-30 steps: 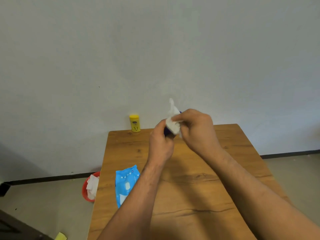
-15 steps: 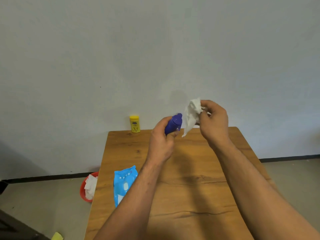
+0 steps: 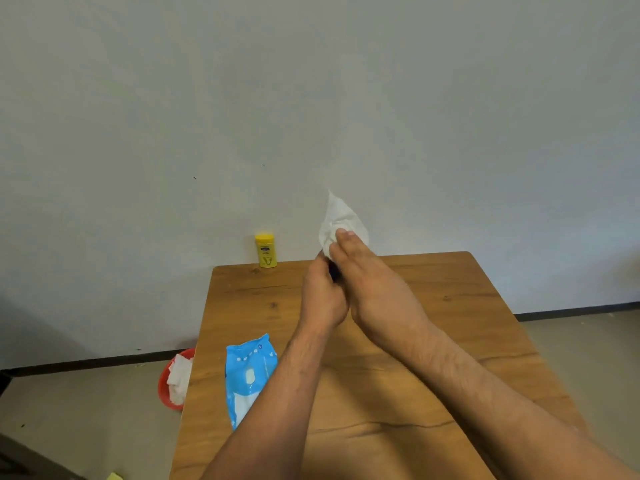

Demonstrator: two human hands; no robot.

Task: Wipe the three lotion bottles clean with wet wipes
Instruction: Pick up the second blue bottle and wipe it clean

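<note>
Head view: the left hand [image 3: 323, 296] grips a dark bottle [image 3: 333, 274], fingers curled; the right hand [image 3: 374, 286] clutches a wipe [image 3: 341, 219] over it.

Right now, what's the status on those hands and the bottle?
Left hand grips dark bottle, mostly hidden. Right hand holds wet wipe over it. Yellow bottle stands apart, untouched. Nothing in the way.

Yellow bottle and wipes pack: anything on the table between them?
No, head view shows only bare tabletop between the yellow bottle and the blue wipes pack.
</note>
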